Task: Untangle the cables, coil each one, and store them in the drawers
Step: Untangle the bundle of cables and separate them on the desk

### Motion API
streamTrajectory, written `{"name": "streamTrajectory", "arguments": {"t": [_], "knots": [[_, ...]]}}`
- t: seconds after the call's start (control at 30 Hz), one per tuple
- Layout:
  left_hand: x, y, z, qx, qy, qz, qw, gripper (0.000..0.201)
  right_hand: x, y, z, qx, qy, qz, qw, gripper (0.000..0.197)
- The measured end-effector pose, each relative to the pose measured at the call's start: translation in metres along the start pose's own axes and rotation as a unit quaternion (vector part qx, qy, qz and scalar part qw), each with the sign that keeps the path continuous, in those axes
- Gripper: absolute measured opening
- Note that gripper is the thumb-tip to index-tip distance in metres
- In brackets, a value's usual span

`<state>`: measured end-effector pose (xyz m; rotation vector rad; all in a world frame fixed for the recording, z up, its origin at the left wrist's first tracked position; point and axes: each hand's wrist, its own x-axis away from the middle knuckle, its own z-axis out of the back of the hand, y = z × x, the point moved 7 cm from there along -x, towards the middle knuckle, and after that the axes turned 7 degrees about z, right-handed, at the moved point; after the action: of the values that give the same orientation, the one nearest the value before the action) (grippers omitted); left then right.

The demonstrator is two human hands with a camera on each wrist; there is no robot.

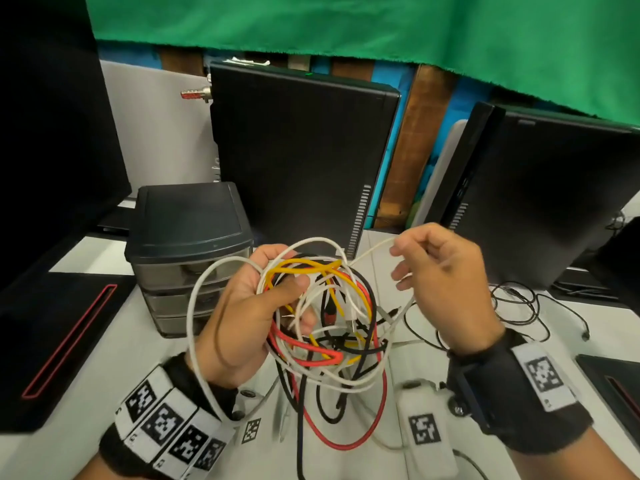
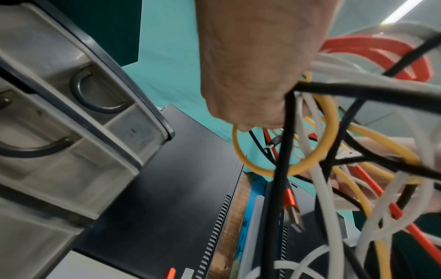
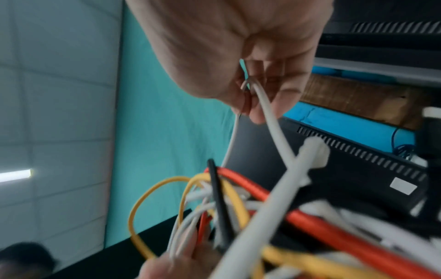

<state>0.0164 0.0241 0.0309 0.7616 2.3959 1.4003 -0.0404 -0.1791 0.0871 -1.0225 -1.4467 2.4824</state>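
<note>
A tangle of white, yellow, red and black cables (image 1: 329, 313) hangs above the white table (image 1: 104, 368). My left hand (image 1: 256, 299) grips the tangle from the left, fingers curled through the loops; the left wrist view shows the cables (image 2: 322, 151) under my fist. My right hand (image 1: 440, 271) is up and to the right and pinches a white cable (image 1: 374, 249) that runs out of the tangle; the right wrist view shows that white cable (image 3: 269, 117) between thumb and finger. A small grey drawer unit (image 1: 187, 258) stands just left of the tangle, its drawers (image 2: 71, 117) closed.
Black computer towers (image 1: 298, 154) stand behind, another (image 1: 540, 202) at the right. A thin black cable (image 1: 519, 306) lies on the table at the right. A white tagged box (image 1: 426, 431) sits near my right wrist. A black case (image 1: 59, 341) lies at the left.
</note>
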Motion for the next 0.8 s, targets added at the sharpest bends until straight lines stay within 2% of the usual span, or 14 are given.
{"name": "streamTrajectory", "arguments": {"t": [0.1, 0.17, 0.27, 0.37, 0.43, 0.5, 0.53, 0.57, 0.63, 0.7, 0.8], "knots": [[0.000, 0.000, -0.001, 0.006, 0.000, 0.010, 1.000, 0.034, -0.014, 0.024, 0.025, -0.021, 0.104, -0.059, 0.993, 0.019], [0.000, 0.001, -0.001, 0.024, -0.003, 0.011, 1.000, 0.039, -0.020, 0.045, 0.044, -0.045, 0.170, -0.108, 0.978, 0.029], [-0.001, 0.002, 0.000, 0.033, -0.004, 0.008, 0.999, 0.042, -0.021, 0.062, 0.055, -0.063, 0.177, -0.141, 0.972, 0.033], [-0.003, -0.002, 0.001, 0.018, -0.014, 0.008, 1.000, 0.046, -0.021, 0.054, 0.042, -0.033, 0.080, -0.123, 0.989, 0.026], [-0.003, -0.005, 0.002, 0.011, -0.028, 0.009, 1.000, 0.046, -0.022, 0.040, 0.029, 0.083, -0.021, -0.064, 0.994, 0.018], [-0.003, -0.005, 0.000, 0.009, -0.043, 0.010, 0.999, 0.043, -0.017, 0.019, 0.008, 0.202, -0.129, 0.031, 0.970, 0.026], [-0.002, -0.004, -0.001, 0.010, -0.049, 0.009, 0.999, 0.040, -0.012, 0.008, -0.004, 0.225, -0.179, 0.070, 0.955, 0.031], [-0.001, -0.004, -0.002, 0.010, -0.054, 0.007, 0.998, 0.038, -0.006, 0.000, -0.016, 0.223, -0.225, 0.091, 0.944, 0.033], [0.000, -0.004, -0.004, 0.013, -0.054, 0.008, 0.998, 0.036, 0.005, -0.008, -0.033, 0.192, -0.300, 0.088, 0.930, 0.034], [0.001, -0.003, -0.003, 0.023, -0.048, 0.009, 0.999, 0.036, 0.011, -0.013, -0.038, 0.160, -0.335, 0.071, 0.926, 0.028], [0.001, -0.003, -0.003, 0.035, -0.048, 0.016, 0.998, 0.040, 0.013, -0.021, -0.036, 0.117, -0.323, 0.089, 0.935, 0.018]]}}
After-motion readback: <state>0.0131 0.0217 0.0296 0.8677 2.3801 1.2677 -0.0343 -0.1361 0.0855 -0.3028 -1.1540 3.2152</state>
